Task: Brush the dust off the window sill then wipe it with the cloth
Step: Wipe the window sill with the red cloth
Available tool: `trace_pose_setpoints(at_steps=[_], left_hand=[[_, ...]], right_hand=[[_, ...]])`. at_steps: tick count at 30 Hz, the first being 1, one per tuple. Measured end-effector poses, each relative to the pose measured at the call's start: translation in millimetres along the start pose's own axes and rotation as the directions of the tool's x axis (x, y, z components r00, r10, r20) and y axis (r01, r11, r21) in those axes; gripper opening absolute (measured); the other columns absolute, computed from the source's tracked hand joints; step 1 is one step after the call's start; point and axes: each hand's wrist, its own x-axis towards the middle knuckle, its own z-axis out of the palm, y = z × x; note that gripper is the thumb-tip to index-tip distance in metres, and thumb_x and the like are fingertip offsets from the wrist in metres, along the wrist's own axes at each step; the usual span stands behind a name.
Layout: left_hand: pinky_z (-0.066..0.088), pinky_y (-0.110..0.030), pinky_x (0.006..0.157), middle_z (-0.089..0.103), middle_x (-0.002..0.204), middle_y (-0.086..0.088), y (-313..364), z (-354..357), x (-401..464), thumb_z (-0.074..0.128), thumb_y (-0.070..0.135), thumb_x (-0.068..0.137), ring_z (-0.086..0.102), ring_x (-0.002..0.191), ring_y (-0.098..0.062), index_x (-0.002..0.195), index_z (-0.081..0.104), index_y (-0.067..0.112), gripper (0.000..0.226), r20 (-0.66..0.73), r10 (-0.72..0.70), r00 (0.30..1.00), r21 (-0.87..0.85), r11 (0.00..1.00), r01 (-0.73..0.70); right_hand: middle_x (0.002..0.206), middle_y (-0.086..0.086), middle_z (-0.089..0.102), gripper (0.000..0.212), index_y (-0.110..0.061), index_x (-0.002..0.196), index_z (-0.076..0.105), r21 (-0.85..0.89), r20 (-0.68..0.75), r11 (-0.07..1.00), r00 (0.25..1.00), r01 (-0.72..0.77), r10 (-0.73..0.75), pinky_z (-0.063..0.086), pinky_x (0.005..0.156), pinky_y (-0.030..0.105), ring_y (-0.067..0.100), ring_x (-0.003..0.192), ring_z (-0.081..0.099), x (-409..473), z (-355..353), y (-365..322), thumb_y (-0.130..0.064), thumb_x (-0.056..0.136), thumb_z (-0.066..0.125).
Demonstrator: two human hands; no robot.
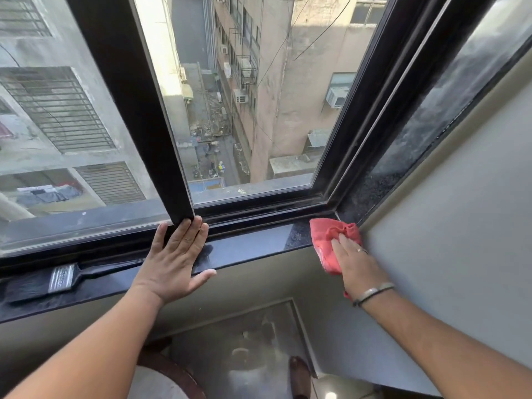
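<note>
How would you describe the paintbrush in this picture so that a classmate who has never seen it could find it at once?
Start at the dark stone window sill under the black window frame. Follow it left, past the left hand pressed flat on it. There the paintbrush lies on its side, untouched: black bristles, a silver metal band and a black handle, unlike the red cloth under the right hand.

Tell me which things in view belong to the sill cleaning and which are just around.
In the job:
- red cloth, pressed on the sill's right corner by the right hand
- brush, lying on the sill at the left
- window sill
- left hand, flat on the sill

Just around:
- window frame
- bracelet
- floor below
</note>
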Motion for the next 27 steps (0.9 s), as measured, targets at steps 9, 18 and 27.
trace_pose_setpoints(at_steps=[9,18,27], left_hand=[[-0.001,-0.043,0.122,0.003,0.165,-0.014,14.5,4.7,4.1,0.04,0.065,0.089,0.001,0.151,-0.027,0.152,0.023,0.002,0.09,-0.097,0.094,0.991,0.036,0.995,-0.091],[0.013,-0.046,0.12,0.011,0.163,-0.019,36.2,5.1,34.5,0.028,0.068,0.091,0.009,0.151,-0.03,0.153,0.015,-0.001,0.093,0.037,0.068,0.997,-0.05,0.997,-0.066],[0.01,-0.042,0.121,0.01,0.163,-0.016,38.1,-0.4,34.0,0.038,0.071,0.085,0.009,0.151,-0.027,0.153,0.016,0.001,0.1,0.072,0.03,0.997,-0.085,0.996,-0.024]], right_hand=[[0.141,0.021,0.048,0.094,-0.001,0.134,0.049,0.307,-0.404,0.952,0.905,-0.003,0.134,0.042,0.102,0.038,0.038,0.125,0.05,-21.8,-9.6,-29.1,0.004,0.043,0.073],[0.135,0.025,0.051,0.074,-0.006,0.131,0.052,0.097,-0.11,0.993,0.991,-0.068,0.078,0.045,0.098,0.048,0.046,0.122,0.049,45.7,-8.1,-33.2,0.001,0.061,0.075],[0.149,0.011,0.039,0.069,-0.016,0.136,0.049,0.337,-0.072,0.925,0.975,-0.175,0.211,0.042,0.101,0.041,0.033,0.132,0.041,4.1,-27.2,-23.5,0.004,0.07,0.06]])
